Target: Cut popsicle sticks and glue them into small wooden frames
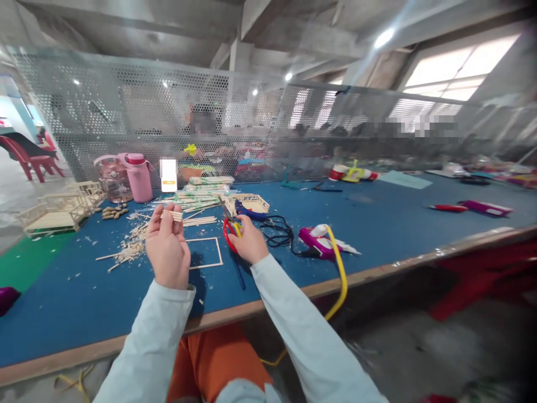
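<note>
My left hand (168, 249) is raised over the blue table with short wooden sticks (172, 216) pinched between thumb and fingers. My right hand (249, 240) is closed on the red-handled cutters (229, 235), whose jaws point away from me. Between the hands lies a thin rectangular stick frame (219, 252), partly hidden by my left hand. A heap of stick offcuts (136, 242) spreads left of my left hand. Beyond the cutters are a blue glue gun (250, 211) and a small wooden stick structure (260, 202).
Stick structures (54, 215) stand at the far left near a pink bottle (139, 179), a clear jug (113, 182) and peanuts (114, 211). Bundled sticks (201, 190) and a lit phone (169, 176) sit behind. Black cable (279, 232) and a purple object (316, 242) lie right. A mesh divider (146, 112) backs the table.
</note>
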Tool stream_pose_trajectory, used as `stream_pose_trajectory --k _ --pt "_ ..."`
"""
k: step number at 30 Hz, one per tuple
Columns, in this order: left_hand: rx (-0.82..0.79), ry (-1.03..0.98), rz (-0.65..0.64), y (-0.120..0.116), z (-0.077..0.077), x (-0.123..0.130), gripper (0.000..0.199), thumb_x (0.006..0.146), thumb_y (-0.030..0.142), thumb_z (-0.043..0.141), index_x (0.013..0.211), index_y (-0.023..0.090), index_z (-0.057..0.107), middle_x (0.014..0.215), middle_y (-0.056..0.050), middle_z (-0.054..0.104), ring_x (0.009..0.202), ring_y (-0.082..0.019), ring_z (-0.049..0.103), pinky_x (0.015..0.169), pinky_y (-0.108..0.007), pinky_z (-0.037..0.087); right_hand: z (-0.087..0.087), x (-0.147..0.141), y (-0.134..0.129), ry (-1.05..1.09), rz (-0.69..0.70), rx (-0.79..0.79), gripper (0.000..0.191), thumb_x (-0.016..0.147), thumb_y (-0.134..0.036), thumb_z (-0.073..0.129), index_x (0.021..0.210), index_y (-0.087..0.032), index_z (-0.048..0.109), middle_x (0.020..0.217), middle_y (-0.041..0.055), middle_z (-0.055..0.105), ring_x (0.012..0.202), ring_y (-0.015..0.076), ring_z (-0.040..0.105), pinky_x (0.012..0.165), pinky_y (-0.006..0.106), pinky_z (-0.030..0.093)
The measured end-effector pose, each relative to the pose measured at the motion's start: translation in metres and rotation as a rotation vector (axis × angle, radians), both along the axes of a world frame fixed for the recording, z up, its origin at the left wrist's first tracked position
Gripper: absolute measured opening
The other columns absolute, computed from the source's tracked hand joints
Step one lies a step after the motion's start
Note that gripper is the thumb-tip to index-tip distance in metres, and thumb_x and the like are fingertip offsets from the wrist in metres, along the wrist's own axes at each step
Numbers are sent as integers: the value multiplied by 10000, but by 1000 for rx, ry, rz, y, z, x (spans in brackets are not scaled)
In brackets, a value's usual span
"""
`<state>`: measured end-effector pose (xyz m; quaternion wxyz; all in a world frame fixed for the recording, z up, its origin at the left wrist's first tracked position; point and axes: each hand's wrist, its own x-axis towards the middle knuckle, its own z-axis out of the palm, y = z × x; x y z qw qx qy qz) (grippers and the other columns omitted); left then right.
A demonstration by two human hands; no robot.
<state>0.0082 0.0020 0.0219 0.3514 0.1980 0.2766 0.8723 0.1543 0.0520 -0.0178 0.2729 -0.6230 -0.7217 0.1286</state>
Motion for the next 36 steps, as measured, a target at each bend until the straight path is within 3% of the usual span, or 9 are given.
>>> stream_pose_trajectory --k 5,7,10,13,18,23,29,32,36 --pt "47 70 85 -3 5 17 151 775 183 559 924 202 538 1063 -36 636 1002 -120 599 896 -233 454 -1 -29 -52 1010 312 72 319 728 -271 559 1023 -189 469 677 -32 506 523 96 499 504 228 441" --pt "45 137 61 -7 0 25 174 771 221 575 943 211 550 1071 -31 638 1002 -130 601 887 -242 461 6 -41 -61 1202 368 48 331 716 -295 597 996 -211 441 706 -34 515 534 93 520 488 220 460" --pt "8 177 -34 -15 -10 34 190 760 261 595 945 230 560 1059 -24 648 969 -135 618 842 -249 486 18 -51 -60 1302 389 61 387 701 -337 634 989 -229 400 749 -22 550 584 112 564 480 218 486" --pt "-35 162 -81 -21 -15 36 201 755 262 602 948 232 556 1061 -28 650 960 -143 623 811 -254 499 23 -54 -57 1317 362 89 391 703 -344 636 989 -234 393 756 -21 555 569 109 565 484 222 503" --pt "-63 70 -97 -24 -13 34 186 755 197 602 933 204 547 1054 -46 651 949 -140 626 763 -213 506 14 -54 -62 1350 323 57 381 719 -347 627 996 -240 389 726 -36 526 529 98 547 433 205 470" --pt "-63 81 -125 -26 -14 36 180 765 211 593 935 213 533 1053 -47 650 979 -168 615 800 -287 517 13 -58 -62 1391 383 74 432 678 -306 673 988 -240 380 713 -58 546 446 58 491 409 186 428" --pt "-49 36 -160 -30 -18 37 144 770 179 590 905 209 550 972 -22 668 923 -141 633 842 -279 496 13 -54 -59 1392 356 52 452 648 -300 682 977 -243 378 705 -65 536 470 66 500 431 191 433" --pt "-64 -50 -144 -26 -18 32 118 780 109 559 870 185 559 902 -13 672 871 -109 644 863 -238 475 9 -31 -49 1164 273 52 368 699 -338 620 984 -227 416 664 -63 515 405 61 434 375 191 365" --pt "-77 -180 -103 -20 -18 24 127 797 48 506 844 152 561 845 -28 675 853 -109 652 883 -234 462 2 11 -30 455 109 38 291 652 -186 617 917 -182 498 605 -37 550 523 112 509 510 217 392"
